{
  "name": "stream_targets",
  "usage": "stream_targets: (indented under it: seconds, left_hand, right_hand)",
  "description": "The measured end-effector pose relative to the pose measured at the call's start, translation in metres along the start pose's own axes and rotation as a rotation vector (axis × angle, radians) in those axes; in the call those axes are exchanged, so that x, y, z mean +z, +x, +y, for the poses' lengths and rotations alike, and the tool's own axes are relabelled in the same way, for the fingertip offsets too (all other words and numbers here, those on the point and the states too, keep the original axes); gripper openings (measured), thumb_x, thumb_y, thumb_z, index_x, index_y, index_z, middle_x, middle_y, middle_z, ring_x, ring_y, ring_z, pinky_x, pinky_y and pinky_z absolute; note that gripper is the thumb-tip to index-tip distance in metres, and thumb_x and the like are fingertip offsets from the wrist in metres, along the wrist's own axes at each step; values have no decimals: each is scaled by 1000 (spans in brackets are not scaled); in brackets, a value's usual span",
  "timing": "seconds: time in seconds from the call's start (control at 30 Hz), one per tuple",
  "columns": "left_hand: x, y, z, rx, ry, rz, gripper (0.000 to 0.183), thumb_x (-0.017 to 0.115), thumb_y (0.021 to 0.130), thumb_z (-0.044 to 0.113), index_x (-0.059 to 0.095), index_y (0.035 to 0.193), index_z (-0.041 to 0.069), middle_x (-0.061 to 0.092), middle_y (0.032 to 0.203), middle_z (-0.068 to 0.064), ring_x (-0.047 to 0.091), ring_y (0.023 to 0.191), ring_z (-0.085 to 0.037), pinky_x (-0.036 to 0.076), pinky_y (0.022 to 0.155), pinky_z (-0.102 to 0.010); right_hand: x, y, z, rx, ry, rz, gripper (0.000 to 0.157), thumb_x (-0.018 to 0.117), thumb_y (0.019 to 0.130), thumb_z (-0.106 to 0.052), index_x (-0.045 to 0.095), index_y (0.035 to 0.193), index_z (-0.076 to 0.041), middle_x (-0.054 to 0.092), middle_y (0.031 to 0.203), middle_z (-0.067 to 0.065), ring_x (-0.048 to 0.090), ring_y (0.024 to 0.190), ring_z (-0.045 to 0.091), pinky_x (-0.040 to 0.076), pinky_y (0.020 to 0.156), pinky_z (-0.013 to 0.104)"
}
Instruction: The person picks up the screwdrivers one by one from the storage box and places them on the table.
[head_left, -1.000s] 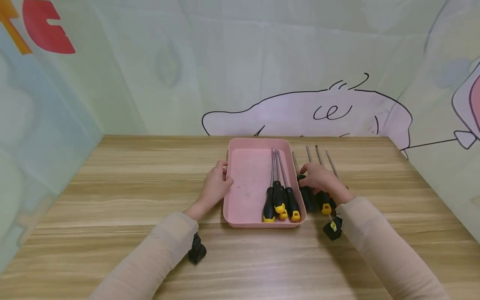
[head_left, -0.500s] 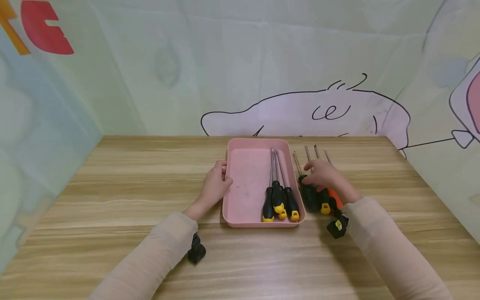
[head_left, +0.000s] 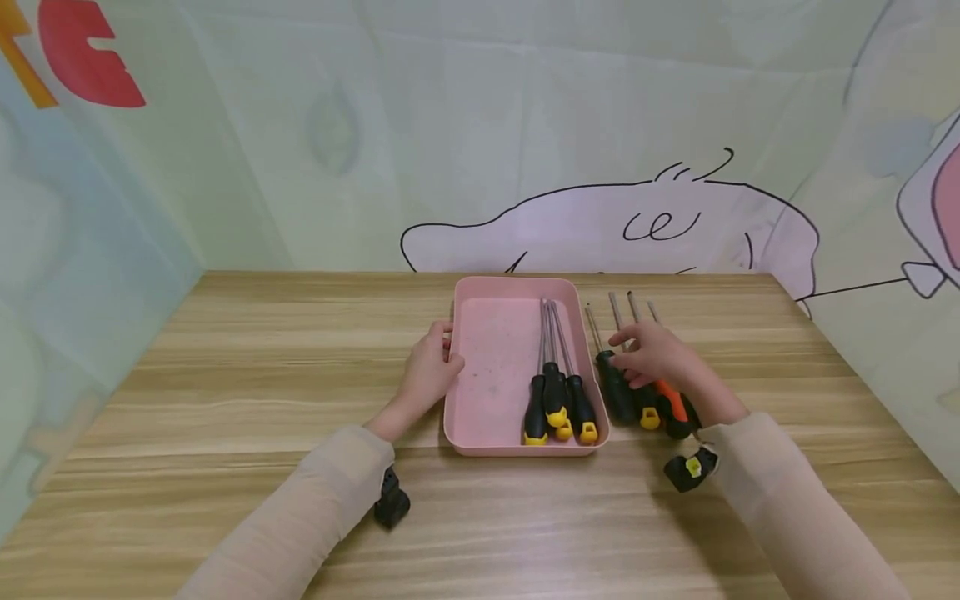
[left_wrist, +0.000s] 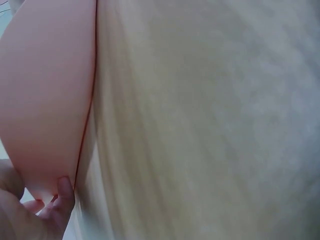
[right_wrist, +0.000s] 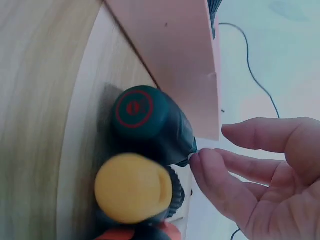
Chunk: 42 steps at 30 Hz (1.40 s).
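A pink tray [head_left: 487, 367] stands on the wooden table, with several black-and-yellow screwdrivers [head_left: 555, 400] lying in its right half. My left hand [head_left: 429, 371] grips the tray's left wall between thumb and fingers; in the left wrist view fingertips [left_wrist: 65, 189] press against its outer side. Over the loose screwdrivers right of the tray hovers my right hand [head_left: 656, 358], thumb and fingers apart and holding nothing. Its fingertips are nearest the dark green screwdriver [head_left: 617, 392], close to the handle's neck; whether they touch it I cannot tell.
Beside the green one lie a yellow-ended screwdriver [head_left: 649, 417] and an orange-and-black screwdriver [head_left: 672, 404], shafts pointing away from me. The row sits close to the tray's right wall. A printed cloth backdrop [head_left: 480, 142] rises behind the table.
My right hand has drawn back to the right, and its fingers have come away from the dark green screwdriver beside the tray. The left hand and tray stay put.
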<state>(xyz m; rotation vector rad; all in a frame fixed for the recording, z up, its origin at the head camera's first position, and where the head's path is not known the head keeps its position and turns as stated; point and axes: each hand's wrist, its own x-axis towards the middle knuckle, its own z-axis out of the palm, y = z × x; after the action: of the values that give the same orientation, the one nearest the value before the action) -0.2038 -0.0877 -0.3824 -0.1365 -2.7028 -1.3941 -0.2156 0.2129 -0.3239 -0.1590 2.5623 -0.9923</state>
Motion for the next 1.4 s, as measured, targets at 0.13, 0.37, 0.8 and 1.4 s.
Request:
stream_targets:
  seconds: [0.13,0.37,0.8,1.4]
  left_hand:
    - [0,0,0,0,3,1,45,55,83,-1,45,127,-5,59,100,-19,56,83,-26,49,71,-36]
    - [-1,-1,1,3,1,1,45,55,83,-1,45,127,-5,59,100,-20,56,82,-26,49,71,-36]
    - [-1,0,-1,3,-7,4,45,55,81,-1,46,126,-5,60,99,-19,55,80,-25,48,70,-36]
    - [-2,0,3,-15,8,-13,47,55,82,0,44,127,-5,61,94,-18,56,77,-25,48,67,-35]
  right_hand:
    - [4,-1,-4,-27,26,-1,41,55,90,-6,46,125,13,57,93,20,58,73,21,55,66,31]
    - [6,-2,-11,-44,-11,24,36,56,90,-7,52,121,10,60,99,23,59,76,23,55,65,32]
    - [20,10,-16,-17,78,8,43,58,87,-4,47,124,14,59,100,24,61,68,17,55,66,31]
    - [28,20,-17,37,88,-22,37,57,85,2,49,120,13,60,104,27,62,80,26,53,75,38]
